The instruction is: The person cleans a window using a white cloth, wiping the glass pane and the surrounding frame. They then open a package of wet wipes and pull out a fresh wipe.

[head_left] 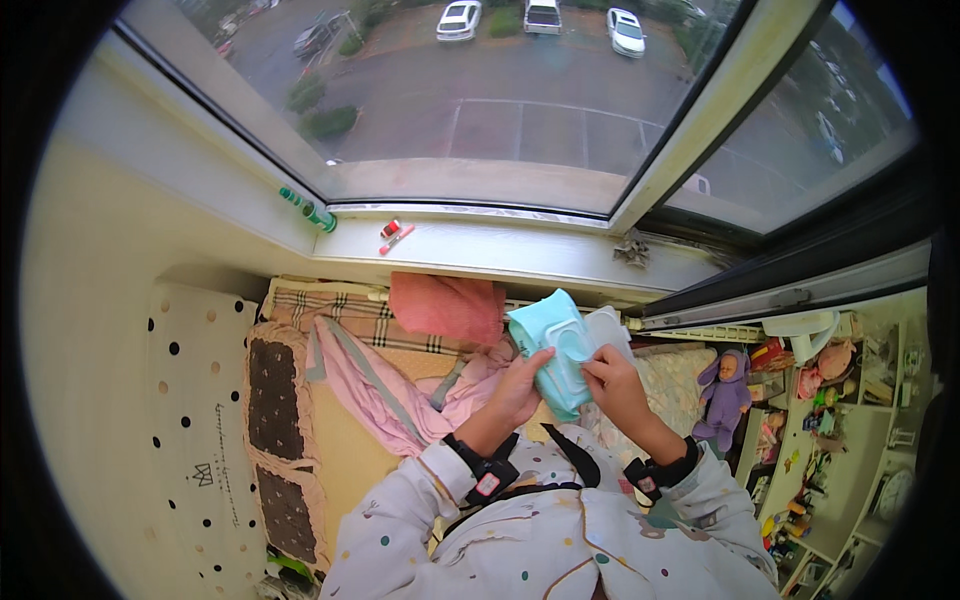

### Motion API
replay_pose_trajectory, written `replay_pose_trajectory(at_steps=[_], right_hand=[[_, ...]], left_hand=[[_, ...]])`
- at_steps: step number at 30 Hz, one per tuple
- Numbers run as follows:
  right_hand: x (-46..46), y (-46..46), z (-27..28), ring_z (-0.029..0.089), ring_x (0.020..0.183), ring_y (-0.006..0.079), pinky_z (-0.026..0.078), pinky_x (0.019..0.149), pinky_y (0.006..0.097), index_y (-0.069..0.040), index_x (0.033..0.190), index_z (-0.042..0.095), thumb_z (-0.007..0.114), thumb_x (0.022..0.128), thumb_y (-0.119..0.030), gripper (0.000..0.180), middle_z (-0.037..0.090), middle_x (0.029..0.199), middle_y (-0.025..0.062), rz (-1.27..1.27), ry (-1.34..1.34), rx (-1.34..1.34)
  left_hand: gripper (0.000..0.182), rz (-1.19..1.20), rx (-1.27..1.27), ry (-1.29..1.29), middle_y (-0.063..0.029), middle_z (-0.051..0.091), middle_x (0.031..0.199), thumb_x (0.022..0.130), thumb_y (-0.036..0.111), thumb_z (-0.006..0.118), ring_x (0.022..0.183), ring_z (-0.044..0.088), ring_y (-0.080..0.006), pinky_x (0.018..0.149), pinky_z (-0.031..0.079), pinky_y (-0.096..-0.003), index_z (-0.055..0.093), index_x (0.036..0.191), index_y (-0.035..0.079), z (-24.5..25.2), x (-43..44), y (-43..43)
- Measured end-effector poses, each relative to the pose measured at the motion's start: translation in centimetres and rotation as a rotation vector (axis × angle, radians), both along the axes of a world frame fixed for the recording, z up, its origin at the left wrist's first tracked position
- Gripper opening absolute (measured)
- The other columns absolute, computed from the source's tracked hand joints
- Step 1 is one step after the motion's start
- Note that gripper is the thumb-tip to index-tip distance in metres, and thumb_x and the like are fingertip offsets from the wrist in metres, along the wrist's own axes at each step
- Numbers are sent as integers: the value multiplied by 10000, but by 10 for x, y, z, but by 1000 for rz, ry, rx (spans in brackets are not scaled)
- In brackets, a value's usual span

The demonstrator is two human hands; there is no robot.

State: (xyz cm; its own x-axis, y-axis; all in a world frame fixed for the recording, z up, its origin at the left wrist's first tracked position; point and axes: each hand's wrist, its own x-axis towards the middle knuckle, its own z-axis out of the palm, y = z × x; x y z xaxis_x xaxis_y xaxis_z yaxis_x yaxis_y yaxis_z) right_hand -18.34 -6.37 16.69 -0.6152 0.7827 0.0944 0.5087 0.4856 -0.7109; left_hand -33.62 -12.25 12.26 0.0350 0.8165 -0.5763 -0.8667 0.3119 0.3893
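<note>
A turquoise soft pack of wipes (534, 322) is held in front of me, over the bed. Its clear plastic flip lid (606, 330) stands swung back to the right, baring the oval opening (573, 345). My left hand (517, 394) grips the pack along its lower left side, thumb on top. At the right edge of the opening, the fingertips of my right hand (619, 382) are pinched together. They touch the pack there; whether a sheet or the film is between them is too small to tell.
Ahead is a white windowsill (480, 246) with a green tube (319, 216), a pink pen-like item (397, 240) and a crumpled grey cloth (632, 251). A pink towel (448, 306) hangs over the radiator. A pink garment (375, 386) lies on the bed. Shelves and a purple doll (724, 401) stand right.
</note>
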Motion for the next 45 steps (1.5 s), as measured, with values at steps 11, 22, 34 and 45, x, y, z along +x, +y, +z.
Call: replay_pose_trajectory(at_steps=[11,22,34,45], right_hand=[[-8,5,-40,566,613,295,447,560,366,-19,671,640,658,655,-86,71,557,671,136,-53,-163,-147],[-21,16,-44,574,537,229,452,518,301,-1,648,624,660,628,-75,85,560,619,122,-4,-113,-117],[-25,42,-17,464,651,97,375,622,233,-27,747,533,609,773,-123,125,498,718,10,140,545,-1192],[5,46,57,406,710,155,335,674,284,-67,650,460,675,721,-237,282,417,708,22,306,931,-1003]], left_hand=[[317,-57,-20,385,-60,567,1000,851,185,566,893,532,-135,780,431,-277,495,1104,8,-4,27,-1],[305,-61,63,619,-72,586,928,852,212,551,848,533,-120,742,438,-283,521,1054,-15,-25,20,0],[352,294,102,-101,-88,547,1103,858,165,558,988,558,-226,871,458,-380,443,1163,31,-17,-20,-24],[360,235,56,-31,-89,508,1141,896,174,503,1039,505,-207,919,411,-352,412,1202,8,-1,-31,-13]])
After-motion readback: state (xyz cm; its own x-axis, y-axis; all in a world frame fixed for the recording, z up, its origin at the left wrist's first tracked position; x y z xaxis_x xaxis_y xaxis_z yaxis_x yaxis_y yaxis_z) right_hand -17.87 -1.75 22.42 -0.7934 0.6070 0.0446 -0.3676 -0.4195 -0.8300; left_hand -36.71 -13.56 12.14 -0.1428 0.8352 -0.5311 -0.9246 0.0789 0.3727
